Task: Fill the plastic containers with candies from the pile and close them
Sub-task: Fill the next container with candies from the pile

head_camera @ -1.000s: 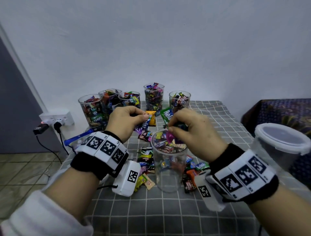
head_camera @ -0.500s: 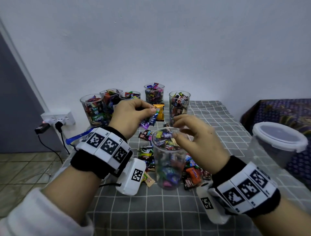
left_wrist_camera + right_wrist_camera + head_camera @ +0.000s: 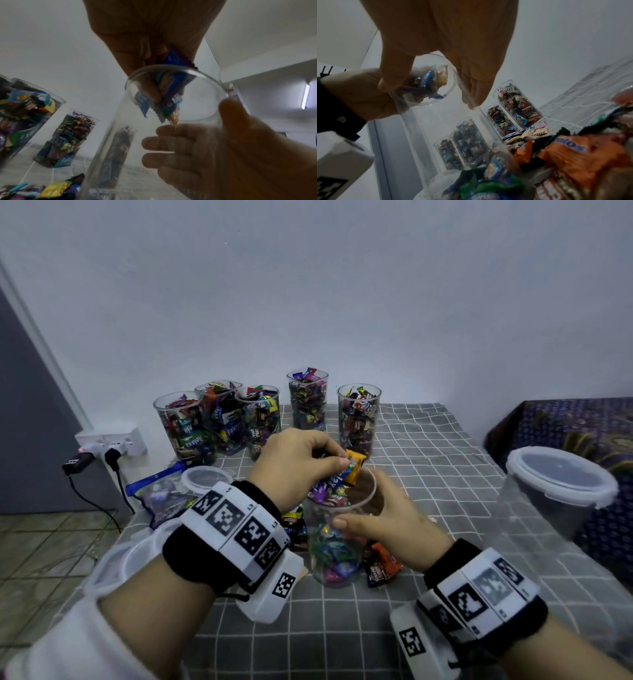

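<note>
A tall clear container (image 3: 337,546) stands mid-table, partly filled with wrapped candies. My left hand (image 3: 337,462) hovers over its mouth and pinches a small bunch of candies (image 3: 342,475) in blue, purple and orange wrappers, their ends dipping past the rim (image 3: 171,66). My right hand (image 3: 363,515) wraps the container just below the rim, thumb (image 3: 395,75) on the near side and fingers (image 3: 474,94) on the far side. Loose candies (image 3: 382,565) of the pile lie around the container's base.
Several filled, lidless containers (image 3: 306,402) line the back of the checked table (image 3: 445,460). A loose lid (image 3: 205,477) and a blue zip bag (image 3: 161,496) lie at the left. A large lidded tub (image 3: 561,487) stands at the right edge; a power strip (image 3: 109,440) hangs beyond the left edge.
My left hand has carried its candies from behind the container to over its mouth. The right hand let go of its candy above the rim and now grips the container's side.
</note>
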`<control>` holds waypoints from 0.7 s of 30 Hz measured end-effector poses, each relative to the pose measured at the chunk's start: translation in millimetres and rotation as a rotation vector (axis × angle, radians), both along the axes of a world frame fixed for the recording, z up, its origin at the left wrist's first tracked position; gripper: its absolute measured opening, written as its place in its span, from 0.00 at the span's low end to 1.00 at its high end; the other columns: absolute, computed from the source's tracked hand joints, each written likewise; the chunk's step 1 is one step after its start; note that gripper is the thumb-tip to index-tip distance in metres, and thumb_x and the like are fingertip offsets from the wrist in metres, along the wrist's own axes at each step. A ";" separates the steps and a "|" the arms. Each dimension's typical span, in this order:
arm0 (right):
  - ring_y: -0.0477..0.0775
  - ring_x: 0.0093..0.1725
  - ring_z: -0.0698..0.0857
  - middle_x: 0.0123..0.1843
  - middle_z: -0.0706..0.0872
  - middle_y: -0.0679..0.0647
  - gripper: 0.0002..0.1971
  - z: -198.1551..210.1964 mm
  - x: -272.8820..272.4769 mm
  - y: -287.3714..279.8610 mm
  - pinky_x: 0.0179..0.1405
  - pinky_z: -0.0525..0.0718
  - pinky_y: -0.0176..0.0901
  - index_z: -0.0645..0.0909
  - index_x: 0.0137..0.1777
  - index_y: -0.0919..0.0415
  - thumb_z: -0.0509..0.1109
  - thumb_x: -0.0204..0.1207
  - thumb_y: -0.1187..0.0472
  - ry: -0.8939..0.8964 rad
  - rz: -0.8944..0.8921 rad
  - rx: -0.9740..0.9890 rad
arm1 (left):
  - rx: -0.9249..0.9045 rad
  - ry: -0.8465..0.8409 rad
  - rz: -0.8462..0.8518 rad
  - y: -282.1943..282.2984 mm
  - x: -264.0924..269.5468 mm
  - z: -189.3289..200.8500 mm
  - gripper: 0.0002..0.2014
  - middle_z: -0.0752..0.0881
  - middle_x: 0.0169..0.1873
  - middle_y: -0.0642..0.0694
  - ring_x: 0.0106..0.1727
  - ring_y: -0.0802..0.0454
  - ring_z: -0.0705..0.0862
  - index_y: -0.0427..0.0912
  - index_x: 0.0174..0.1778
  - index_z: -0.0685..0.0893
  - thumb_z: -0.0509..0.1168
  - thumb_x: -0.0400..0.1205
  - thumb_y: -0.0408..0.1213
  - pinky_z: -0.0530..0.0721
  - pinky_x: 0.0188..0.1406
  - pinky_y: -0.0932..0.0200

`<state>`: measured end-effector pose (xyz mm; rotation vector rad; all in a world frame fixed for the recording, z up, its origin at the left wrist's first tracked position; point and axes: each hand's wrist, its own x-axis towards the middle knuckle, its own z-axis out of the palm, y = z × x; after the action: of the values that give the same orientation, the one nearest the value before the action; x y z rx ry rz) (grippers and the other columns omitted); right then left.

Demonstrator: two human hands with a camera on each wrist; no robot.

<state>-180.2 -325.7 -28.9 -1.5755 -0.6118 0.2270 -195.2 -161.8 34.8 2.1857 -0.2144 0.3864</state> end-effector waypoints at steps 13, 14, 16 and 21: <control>0.43 0.65 0.81 0.63 0.84 0.46 0.37 -0.1 -2.3 -1.8 0.68 0.79 0.54 0.72 0.64 0.41 0.81 0.53 0.46 -0.041 -0.034 -0.091 | 0.445 -0.022 -0.080 -6.1 -10.8 4.0 0.10 0.91 0.45 0.51 0.46 0.56 0.86 0.52 0.50 0.90 0.71 0.76 0.48 0.81 0.51 0.55; 0.43 0.65 0.81 0.63 0.84 0.46 0.37 0.2 -2.5 -2.0 0.68 0.78 0.54 0.72 0.64 0.41 0.81 0.53 0.46 -0.040 -0.033 -0.092 | 0.459 -0.019 -0.089 -6.6 -10.5 3.8 0.10 0.91 0.45 0.52 0.47 0.56 0.86 0.54 0.51 0.90 0.70 0.76 0.50 0.81 0.51 0.55; 0.43 0.65 0.81 0.63 0.84 0.46 0.37 0.5 -2.8 -2.2 0.68 0.78 0.54 0.71 0.64 0.41 0.81 0.53 0.47 -0.036 -0.033 -0.092 | 0.447 0.000 -0.118 -7.1 -10.1 3.4 0.13 0.91 0.44 0.54 0.46 0.58 0.87 0.57 0.51 0.89 0.68 0.75 0.57 0.83 0.50 0.53; 0.48 0.66 0.81 0.64 0.84 0.50 0.42 -0.9 -2.5 -1.3 0.70 0.77 0.56 0.71 0.69 0.48 0.83 0.53 0.46 -0.034 -0.045 -0.070 | 0.165 0.005 -0.169 -8.8 -13.5 4.6 0.17 0.91 0.41 0.55 0.44 0.65 0.87 0.52 0.48 0.90 0.67 0.71 0.58 0.84 0.50 0.61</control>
<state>-182.7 -327.0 -29.8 -1.6616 -0.5992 0.1898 -208.8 -170.7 39.4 2.3086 -0.4389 0.2761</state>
